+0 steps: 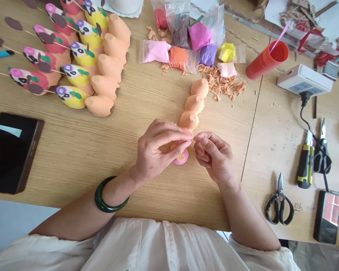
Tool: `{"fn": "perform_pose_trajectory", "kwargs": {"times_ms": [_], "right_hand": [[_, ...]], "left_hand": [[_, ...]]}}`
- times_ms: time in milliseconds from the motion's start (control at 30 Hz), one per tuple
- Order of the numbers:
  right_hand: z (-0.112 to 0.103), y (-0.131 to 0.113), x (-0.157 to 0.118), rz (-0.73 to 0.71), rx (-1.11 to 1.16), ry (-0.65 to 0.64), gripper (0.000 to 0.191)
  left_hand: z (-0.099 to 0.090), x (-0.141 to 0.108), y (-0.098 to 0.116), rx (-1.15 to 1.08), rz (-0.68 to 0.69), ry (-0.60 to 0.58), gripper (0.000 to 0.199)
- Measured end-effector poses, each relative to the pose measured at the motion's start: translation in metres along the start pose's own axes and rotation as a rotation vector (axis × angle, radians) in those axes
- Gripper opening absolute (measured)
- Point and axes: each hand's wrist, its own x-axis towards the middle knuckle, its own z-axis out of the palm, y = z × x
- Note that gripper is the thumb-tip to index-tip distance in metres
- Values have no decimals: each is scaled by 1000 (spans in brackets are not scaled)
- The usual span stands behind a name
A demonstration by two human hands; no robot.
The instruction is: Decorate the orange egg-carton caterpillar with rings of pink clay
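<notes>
A row of peach-coloured egg-shaped pieces (189,119) runs toward me on the wooden table. The nearest piece carries a pink ring (181,157) that looks like soft clay, and more pink shows under my left fingers. My left hand (159,148), with a dark green bangle on its wrist, hovers over the near end of the row, thumb and fingertips pinched together. Just right of it, my right hand (214,154) has thumb and forefinger pinched and the other fingers curled. The fingertips of both hands almost meet. Whatever lies between them is too small to make out.
Painted egg-shaped figures (83,54) stand in rows at upper left, near a black phone (12,150). Bags of coloured clay (179,57) and orange shavings (226,81) lie behind the row. Rightward are a red cup (265,60), power strip (305,79), scissors (279,205) and cutter (305,162).
</notes>
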Motion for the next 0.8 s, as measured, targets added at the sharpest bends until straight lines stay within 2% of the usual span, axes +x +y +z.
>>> {"fn": "perform_pose_trajectory", "kwargs": {"times_ms": [100,200,333,433,567,700,800], "right_hand": [[3,0,-2,51,-9,-70,38],[4,1,-2,57,12,-103,39],[3,2,-1,16,3,-52,39],[0,3,2,-44,-22,16,39],[-5,11,7,-163,-109,130,39],[-5,18,11,-269,-169,173,37],[-5,21,12,-274,-158,143,35]], "left_hand": [[-1,0,0,41,42,-41,13],[-4,1,0,77,32,-92,8],[-6,2,-1,65,13,-131,12],[-9,4,-3,81,-23,-107,13],[-14,3,-9,172,-241,-62,23],[-18,1,-12,146,-498,-212,41],[-19,3,-9,3,-647,-291,57]]}}
